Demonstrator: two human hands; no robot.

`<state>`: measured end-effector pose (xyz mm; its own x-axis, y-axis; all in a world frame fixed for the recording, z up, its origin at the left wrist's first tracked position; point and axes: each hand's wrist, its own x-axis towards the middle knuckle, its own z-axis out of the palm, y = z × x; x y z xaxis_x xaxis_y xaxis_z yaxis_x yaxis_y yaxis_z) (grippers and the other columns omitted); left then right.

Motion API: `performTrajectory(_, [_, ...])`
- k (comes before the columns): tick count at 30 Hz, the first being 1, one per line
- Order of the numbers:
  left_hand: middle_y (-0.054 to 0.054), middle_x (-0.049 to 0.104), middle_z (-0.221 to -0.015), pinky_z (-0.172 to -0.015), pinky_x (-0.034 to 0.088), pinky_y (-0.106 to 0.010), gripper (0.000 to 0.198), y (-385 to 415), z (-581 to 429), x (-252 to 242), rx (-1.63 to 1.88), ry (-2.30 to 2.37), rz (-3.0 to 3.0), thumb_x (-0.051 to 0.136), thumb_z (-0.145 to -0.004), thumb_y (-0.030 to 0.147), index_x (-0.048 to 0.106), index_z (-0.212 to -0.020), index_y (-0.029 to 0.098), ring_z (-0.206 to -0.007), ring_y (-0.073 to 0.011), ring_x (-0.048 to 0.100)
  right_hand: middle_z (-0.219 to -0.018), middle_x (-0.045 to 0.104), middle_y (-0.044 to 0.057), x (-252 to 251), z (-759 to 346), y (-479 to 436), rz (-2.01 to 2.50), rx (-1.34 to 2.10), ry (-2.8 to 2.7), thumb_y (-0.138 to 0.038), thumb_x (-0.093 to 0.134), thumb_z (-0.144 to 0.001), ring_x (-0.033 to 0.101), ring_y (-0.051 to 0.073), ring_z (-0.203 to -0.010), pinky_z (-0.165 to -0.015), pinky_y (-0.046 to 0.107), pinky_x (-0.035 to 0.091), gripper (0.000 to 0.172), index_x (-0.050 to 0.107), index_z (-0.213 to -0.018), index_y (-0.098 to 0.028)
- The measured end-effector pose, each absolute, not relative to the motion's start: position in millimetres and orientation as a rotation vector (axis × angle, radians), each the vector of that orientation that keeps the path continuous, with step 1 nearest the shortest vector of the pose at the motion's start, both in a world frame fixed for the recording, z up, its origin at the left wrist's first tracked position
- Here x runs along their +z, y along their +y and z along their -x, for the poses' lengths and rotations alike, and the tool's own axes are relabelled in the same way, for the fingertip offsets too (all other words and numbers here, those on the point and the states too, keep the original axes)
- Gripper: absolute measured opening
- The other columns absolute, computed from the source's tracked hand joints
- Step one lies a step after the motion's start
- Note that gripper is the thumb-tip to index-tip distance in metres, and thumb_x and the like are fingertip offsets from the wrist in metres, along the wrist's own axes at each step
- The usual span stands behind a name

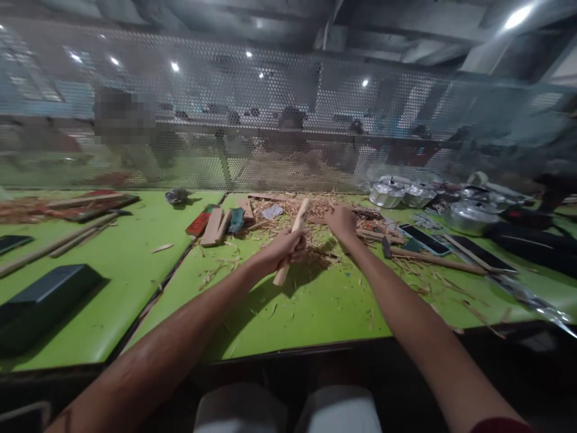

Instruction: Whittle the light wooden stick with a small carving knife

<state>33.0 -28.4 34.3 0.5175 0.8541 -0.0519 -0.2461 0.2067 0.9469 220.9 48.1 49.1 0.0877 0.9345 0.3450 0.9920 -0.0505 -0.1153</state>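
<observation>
The fingers of the left hand (283,248) are clenched around the lower part of a pale, rounded wooden stick (293,238), holding it tilted above the bright green counter (315,307), its top end leaning away from the person. The right hand (341,221) is just beyond and to the right of the stick, lying knuckles-up on the heap of pale wood shavings (329,213); whether its fingers grip anything cannot be told.

The stick looks partly shaped, judging by the many shavings strewn around it; how much carving remains is not visible. Left of the stick lie short flat wooden blocks (216,225). To the right of the stick lies a long thin wooden rod (439,261), and farther right a cluster of shiny metal pots with lids (406,193); their contents are hidden. Far left of the stick sits a dark rectangular block (42,300).
</observation>
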Motion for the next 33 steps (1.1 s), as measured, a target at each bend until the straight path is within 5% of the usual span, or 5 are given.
performTrajectory(7, [0.005, 0.037, -0.051, -0.036, 0.031, -0.017, 0.060, -5.0, -21.5, 17.3, 0.774, 0.534, -0.949, 0.036, -0.101, 0.069, 0.047, -0.069, 0.020, -0.038, -0.0068, 0.032, -0.089, 0.076, 0.014, 47.6, -209.6, 37.8, 1.844, -0.276, -1.963, -0.021, 0.048, -0.097, 0.059, 0.017, -0.074, -0.063, 0.029, 0.029, 0.036, 0.082, -0.094, -0.012])
performTrajectory(15, [0.002, 0.041, -0.045, -0.035, 0.031, -0.020, 0.068, -4.2, -23.4, 16.9, 0.770, 0.679, -0.916, 0.018, -0.104, 0.067, 0.052, -0.070, 0.019, -0.035, -0.0102, 0.035, -0.078, 0.072, 0.011, 45.6, -214.9, 40.1, 1.746, -0.235, -1.989, -0.020, 0.047, -0.095, 0.049, 0.014, -0.066, -0.062, 0.028, 0.027, 0.035, 0.079, -0.084, -0.010])
performTrajectory(21, [0.002, 0.042, -0.044, -0.035, 0.032, -0.022, 0.065, -0.8, -21.9, 13.1, 0.838, 0.794, -0.938, 0.029, -0.100, 0.073, 0.053, -0.071, 0.021, -0.034, -0.0109, 0.035, -0.078, 0.072, 0.010, 41.7, -212.9, 41.7, 1.753, -0.226, -2.031, -0.022, 0.049, -0.095, 0.047, 0.015, -0.066, -0.063, 0.027, 0.027, 0.032, 0.079, -0.085, -0.012])
performTrajectory(29, [0.000, 0.055, -0.051, -0.040, 0.040, -0.021, 0.021, -3.5, -21.8, 6.2, 0.986, 0.987, -1.169, 0.062, -0.094, 0.031, 0.057, -0.077, 0.019, -0.038, -0.0113, 0.048, -0.084, 0.074, 0.010, 38.3, -210.1, 40.5, 1.820, -0.137, -2.009, -0.026, 0.049, -0.098, 0.049, 0.014, -0.067, -0.060, 0.026, 0.025, 0.034, 0.080, -0.091, -0.012])
performTrajectory(33, [-0.001, 0.057, -0.052, -0.041, 0.041, -0.023, 0.014, -4.7, -21.9, 7.2, 0.972, 1.028, -1.225, 0.063, -0.089, 0.018, 0.057, -0.076, 0.019, -0.039, -0.0119, 0.049, -0.085, 0.075, 0.010, 37.1, -207.8, 41.0, 1.820, -0.127, -2.024, -0.027, 0.051, -0.098, 0.051, 0.014, -0.068, -0.060, 0.026, 0.026, 0.033, 0.080, -0.092, -0.012])
